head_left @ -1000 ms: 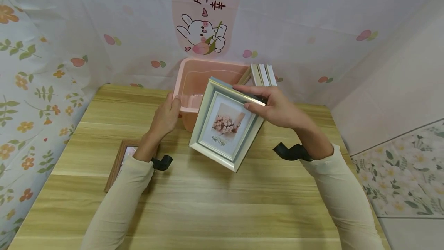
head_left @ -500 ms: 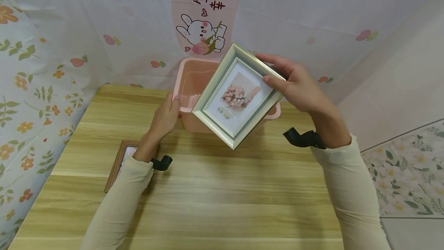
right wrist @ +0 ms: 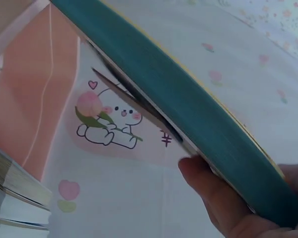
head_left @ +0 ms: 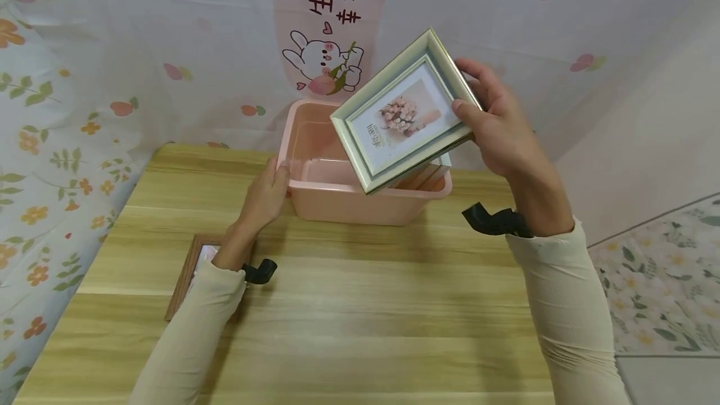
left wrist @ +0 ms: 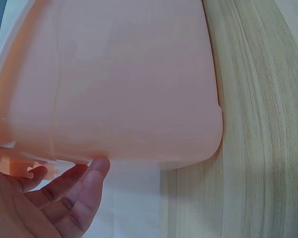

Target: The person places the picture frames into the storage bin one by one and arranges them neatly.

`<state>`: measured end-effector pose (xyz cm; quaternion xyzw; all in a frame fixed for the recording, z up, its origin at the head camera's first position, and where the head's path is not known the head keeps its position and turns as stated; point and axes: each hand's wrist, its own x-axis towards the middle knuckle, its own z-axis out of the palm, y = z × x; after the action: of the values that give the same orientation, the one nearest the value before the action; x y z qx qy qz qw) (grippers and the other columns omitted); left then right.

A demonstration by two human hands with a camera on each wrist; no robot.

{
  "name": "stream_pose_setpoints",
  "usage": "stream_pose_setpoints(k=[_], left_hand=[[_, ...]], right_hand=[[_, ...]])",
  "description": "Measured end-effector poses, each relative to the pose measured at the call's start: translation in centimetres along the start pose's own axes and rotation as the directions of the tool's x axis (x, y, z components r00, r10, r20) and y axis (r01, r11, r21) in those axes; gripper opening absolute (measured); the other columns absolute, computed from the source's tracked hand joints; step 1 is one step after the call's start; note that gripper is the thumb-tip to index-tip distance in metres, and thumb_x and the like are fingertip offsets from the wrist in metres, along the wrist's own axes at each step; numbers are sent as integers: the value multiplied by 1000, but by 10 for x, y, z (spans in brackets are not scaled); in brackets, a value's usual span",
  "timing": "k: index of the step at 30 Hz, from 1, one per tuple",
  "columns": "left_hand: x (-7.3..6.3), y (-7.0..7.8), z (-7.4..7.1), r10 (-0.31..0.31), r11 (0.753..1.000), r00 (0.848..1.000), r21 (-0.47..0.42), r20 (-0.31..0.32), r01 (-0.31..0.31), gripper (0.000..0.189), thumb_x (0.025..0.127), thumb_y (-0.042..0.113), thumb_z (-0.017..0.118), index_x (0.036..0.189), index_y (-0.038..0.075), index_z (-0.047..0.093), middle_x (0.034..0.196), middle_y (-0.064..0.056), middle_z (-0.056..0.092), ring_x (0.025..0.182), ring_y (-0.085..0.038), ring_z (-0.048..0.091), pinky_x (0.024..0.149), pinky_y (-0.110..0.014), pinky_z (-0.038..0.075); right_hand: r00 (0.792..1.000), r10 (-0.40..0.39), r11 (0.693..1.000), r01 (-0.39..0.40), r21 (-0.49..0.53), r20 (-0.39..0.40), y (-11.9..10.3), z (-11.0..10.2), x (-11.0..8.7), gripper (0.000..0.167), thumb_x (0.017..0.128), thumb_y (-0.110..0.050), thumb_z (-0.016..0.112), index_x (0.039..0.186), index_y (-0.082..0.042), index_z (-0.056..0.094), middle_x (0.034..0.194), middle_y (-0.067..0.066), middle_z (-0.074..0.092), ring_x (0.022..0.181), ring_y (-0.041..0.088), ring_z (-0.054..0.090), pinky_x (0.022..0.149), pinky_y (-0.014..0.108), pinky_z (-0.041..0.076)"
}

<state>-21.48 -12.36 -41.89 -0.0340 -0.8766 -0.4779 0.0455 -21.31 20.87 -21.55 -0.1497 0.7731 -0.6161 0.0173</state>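
In the head view a pale cream picture frame (head_left: 407, 120), showing a flower picture, is tilted above a pink plastic bin (head_left: 349, 205). My right hand (head_left: 500, 127) grips the frame by its right edge, thumb on the front. The right wrist view shows its blue-green side edge (right wrist: 188, 106) and a thin flap standing off its back. My left hand (head_left: 263, 195) holds the bin at its left rim; the left wrist view shows curled fingers (left wrist: 92, 191) against the bin's end wall. Several frames (right wrist: 22, 210) stand inside the bin's right end, partly hidden by the held frame.
A brown wooden photo frame (head_left: 182, 277) lies on the wood-grain table (head_left: 337, 305) at left, partly covered by the left forearm. A printed cloth (head_left: 225, 49) with a rabbit drawing hangs close behind the bin. A pale wall (head_left: 635, 142) stands on the right.
My right hand has lifted the cream picture frame up and to the right, turning it. Frames that stuck up at the bin's right end are now mostly hidden. My left hand stays at the rim.
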Motion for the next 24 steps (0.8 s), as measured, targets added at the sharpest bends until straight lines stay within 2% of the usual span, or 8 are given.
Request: stream_pose_setpoints(k=[5,11,18,24], left_hand=[[0,0,1,1,1000,1000,-8,7,-1,53,105,44,22,133,5,45,97,-17,64,83,-32,66,67,-40,46],[0,1,0,-9,1000,1000,0,9,9,55,104,46,20,131,5,46,98,-18,64,84,-32,66,67,-40,46],[0,-1,0,-9,1000,1000,-4,10,9,54,105,44,20,132,4,45,96,-18,65,86,-37,67,63,-39,45],[0,0,0,-13,1000,1000,0,15,13,56,104,46,20,134,5,45,94,-18,65,86,-37,67,62,-39,45]], right_hand=[[989,35,992,-17,123,-141,5,4,8,52,100,1,43,147,-21,40,146,15,38,124,36,47,103,56,40],[975,49,980,-5,201,-217,11,12,19,58,96,12,36,147,-17,38,147,14,36,128,34,44,107,55,37],[968,16,998,1,65,-251,18,14,24,64,94,14,35,152,-15,32,144,19,36,129,33,43,107,49,40],[966,-8,999,-1,-36,-258,28,16,28,64,94,14,35,152,-12,31,140,22,37,127,33,45,105,48,42]])
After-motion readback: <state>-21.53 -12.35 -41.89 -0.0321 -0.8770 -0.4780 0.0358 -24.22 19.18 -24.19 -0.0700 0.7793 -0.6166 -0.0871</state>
